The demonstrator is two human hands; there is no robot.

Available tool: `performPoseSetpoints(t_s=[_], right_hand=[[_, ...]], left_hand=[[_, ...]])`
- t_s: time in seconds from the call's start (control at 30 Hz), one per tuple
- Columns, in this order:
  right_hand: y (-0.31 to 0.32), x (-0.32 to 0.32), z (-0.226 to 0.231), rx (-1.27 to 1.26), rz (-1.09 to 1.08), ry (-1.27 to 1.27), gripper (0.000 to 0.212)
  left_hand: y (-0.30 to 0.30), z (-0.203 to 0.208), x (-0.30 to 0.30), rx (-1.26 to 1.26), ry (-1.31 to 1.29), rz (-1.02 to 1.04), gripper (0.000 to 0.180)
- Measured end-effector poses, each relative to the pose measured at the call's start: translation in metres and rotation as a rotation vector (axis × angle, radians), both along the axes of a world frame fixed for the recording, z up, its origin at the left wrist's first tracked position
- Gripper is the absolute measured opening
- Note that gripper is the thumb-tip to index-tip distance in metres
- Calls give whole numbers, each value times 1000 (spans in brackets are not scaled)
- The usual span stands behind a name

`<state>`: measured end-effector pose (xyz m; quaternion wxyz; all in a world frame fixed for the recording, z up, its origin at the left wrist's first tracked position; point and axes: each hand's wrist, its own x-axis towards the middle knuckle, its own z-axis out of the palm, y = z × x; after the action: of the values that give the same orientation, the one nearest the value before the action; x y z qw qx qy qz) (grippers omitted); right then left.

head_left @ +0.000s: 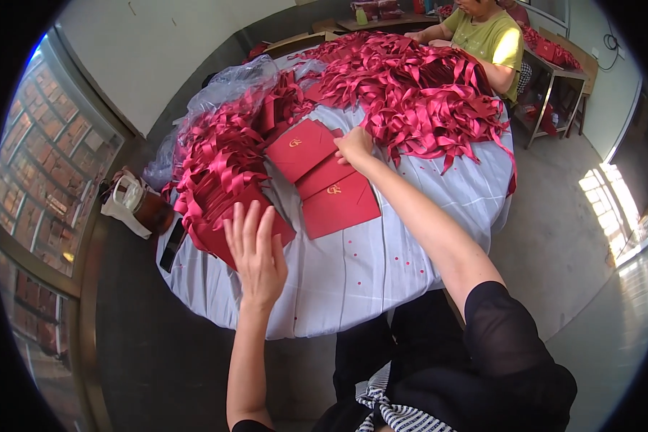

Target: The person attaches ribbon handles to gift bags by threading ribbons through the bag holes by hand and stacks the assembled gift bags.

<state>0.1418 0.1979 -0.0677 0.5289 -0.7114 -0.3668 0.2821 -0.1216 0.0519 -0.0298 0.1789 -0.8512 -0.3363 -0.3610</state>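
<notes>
The left hand (258,255) is showing its back just before the near end of the left stack (216,241), its grip standing open with the fingers lying nearly straight and the thumb pointing up. The right hand (355,147) is curling its fingers at the right edge of the upper card (299,147), though the fingertips are facing away from the view, so I cannot tell whether its grip is closing on an edge or only resting there. The upper card is lying tilted near the middle of the round worktop (317,306), overlapping other red cards, and the lower card (349,214) is lying nearest the person; both are showing a gold emblem. The left stack is running away along the left side, its red ribbons spilling over it, and a clear plastic bag (230,83) is bunching beside its far part. A larger ribbon heap (425,93) is covering the far right of the worktop, where a co-worker (489,43) in a yellow-green top is sitting. A dark phone (173,248) is lying at the left rim, and small pink dots (396,258) are speckling the pale cloth (453,191).
</notes>
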Motion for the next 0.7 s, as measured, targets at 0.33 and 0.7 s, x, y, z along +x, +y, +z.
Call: performPoseSetpoints(t_s=[0.33, 0.7], right_hand=[[-1, -7, 9, -135, -90, -398, 42], [-22, 7, -17, -7, 113, -323, 32]], left_hand=[[43, -42, 78, -583, -346, -151, 63], [115, -63, 103, -758, -787, 193, 64]])
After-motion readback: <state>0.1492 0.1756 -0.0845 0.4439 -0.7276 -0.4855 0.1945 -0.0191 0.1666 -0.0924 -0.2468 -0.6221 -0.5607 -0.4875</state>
